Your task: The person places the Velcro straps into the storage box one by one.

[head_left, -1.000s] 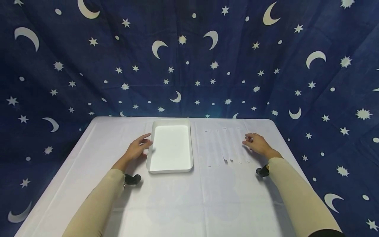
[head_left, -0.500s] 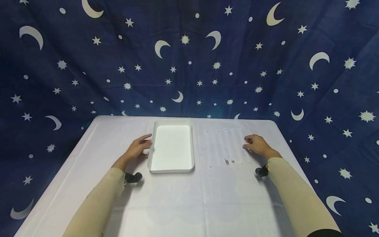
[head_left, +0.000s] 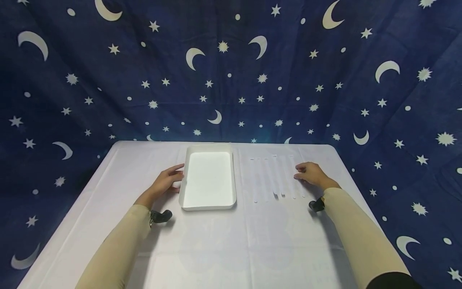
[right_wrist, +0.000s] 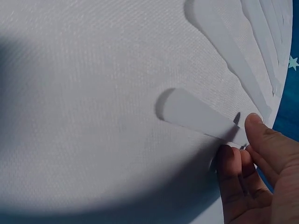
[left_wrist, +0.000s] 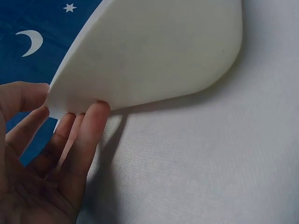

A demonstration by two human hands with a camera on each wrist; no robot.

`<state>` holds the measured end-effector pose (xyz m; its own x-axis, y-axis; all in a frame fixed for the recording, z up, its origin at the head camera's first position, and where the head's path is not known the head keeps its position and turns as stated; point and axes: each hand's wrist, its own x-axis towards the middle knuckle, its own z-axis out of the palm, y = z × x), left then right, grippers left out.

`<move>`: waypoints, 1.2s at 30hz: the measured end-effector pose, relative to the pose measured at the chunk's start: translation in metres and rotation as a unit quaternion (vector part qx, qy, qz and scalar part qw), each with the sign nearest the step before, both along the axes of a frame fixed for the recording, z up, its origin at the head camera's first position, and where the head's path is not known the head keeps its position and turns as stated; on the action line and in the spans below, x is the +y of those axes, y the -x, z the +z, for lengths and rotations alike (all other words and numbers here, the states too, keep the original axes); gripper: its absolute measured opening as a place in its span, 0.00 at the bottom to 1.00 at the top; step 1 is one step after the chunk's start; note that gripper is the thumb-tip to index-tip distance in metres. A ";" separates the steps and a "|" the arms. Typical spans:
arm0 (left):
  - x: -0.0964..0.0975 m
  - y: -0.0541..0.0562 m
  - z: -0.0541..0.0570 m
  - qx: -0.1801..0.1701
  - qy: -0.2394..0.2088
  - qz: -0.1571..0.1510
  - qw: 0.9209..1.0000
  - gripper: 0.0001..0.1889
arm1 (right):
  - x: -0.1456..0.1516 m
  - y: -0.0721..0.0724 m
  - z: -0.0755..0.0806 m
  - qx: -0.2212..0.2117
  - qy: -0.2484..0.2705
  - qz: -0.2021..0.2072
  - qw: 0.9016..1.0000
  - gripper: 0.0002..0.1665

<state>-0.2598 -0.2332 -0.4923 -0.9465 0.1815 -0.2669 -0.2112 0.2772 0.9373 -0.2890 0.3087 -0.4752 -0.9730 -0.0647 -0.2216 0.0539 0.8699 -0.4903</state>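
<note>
My left hand [head_left: 167, 180] is at the left side of a shallow white tray [head_left: 207, 208]. In the left wrist view its fingertips touch the tray's outer wall [left_wrist: 154, 51], fingers spread. My right hand [head_left: 311, 174] is low over the cloth at the far end of the rightmost thin white strip [right_wrist: 198, 114]. Thumb and fingers lie on either side of that strip's narrow-looking end, with a gap between them. The strip lies flat, its near end rounded. More such strips [right_wrist: 233, 60] lie side by side to its left, and two have curled-up near ends [head_left: 275, 195].
A white cloth [head_left: 216, 253] covers the table. Behind it hangs a dark blue curtain [head_left: 231, 60] with moons and stars. Each wrist carries a black camera mount, such as the left mount [head_left: 161, 216].
My right hand has shifted slightly left at the far end of the strips. The left hand stays against the tray, which has not visibly moved on the table.
</note>
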 end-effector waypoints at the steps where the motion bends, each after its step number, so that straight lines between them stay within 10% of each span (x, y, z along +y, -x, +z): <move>1: 0.000 0.000 0.000 -0.001 -0.002 -0.001 1.000 0.34 | 0.000 0.001 0.000 -0.001 0.002 -0.003 1.000 0.31; 26: 0.000 0.001 -0.003 0.002 -0.002 0.003 1.000 0.34 | -0.006 0.010 0.006 -0.021 -0.004 -0.044 0.999 0.29; 36: 0.000 -0.001 -0.001 -0.006 0.001 0.010 1.000 0.33 | -0.020 -0.003 0.011 -0.040 0.008 -0.176 0.984 0.25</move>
<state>-0.2592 -0.2328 -0.4933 -0.9465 0.1621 -0.2790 -0.2282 0.2749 0.9340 -0.2863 0.2883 -0.4639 -0.9150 0.2690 -0.3007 0.3896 0.7829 -0.4850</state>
